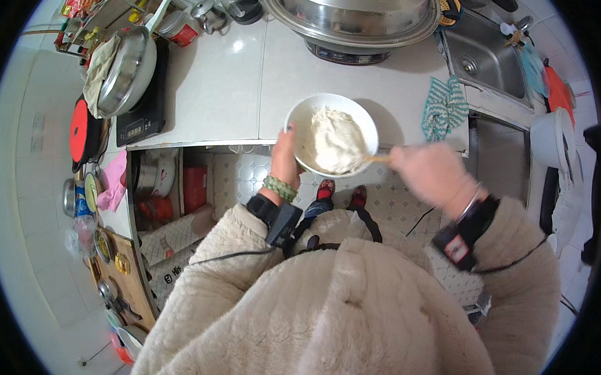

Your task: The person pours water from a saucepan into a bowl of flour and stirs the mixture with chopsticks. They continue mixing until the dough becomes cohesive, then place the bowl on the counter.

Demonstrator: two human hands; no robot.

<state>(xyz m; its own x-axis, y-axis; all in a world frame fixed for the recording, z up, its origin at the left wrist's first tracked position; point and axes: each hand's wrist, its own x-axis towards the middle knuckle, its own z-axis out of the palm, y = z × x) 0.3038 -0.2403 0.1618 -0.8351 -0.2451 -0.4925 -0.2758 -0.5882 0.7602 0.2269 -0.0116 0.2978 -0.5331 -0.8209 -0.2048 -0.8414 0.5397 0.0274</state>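
Note:
My left hand [285,154] grips the near left rim of a white bowl [304,107], thumb over the edge. The bowl is tilted at the front edge of the counter. Thick, pale dough or batter [338,139] fills much of it. To the right, my right hand [427,170], blurred, is closed around thin wooden chopsticks or a stick [377,159]. The far end of that utensil goes into the pale mass near the bowl's right side; whether it is one stick or two I cannot tell.
A large lidded steel pan [353,24] rests on an electric cooker [346,55] behind the bowl. A striped cloth [444,111] lies right, before the sink [487,55]. At left, a wok [145,75] stands on a black induction cooktop [142,123]. A wooden board [125,280] holds small dishes.

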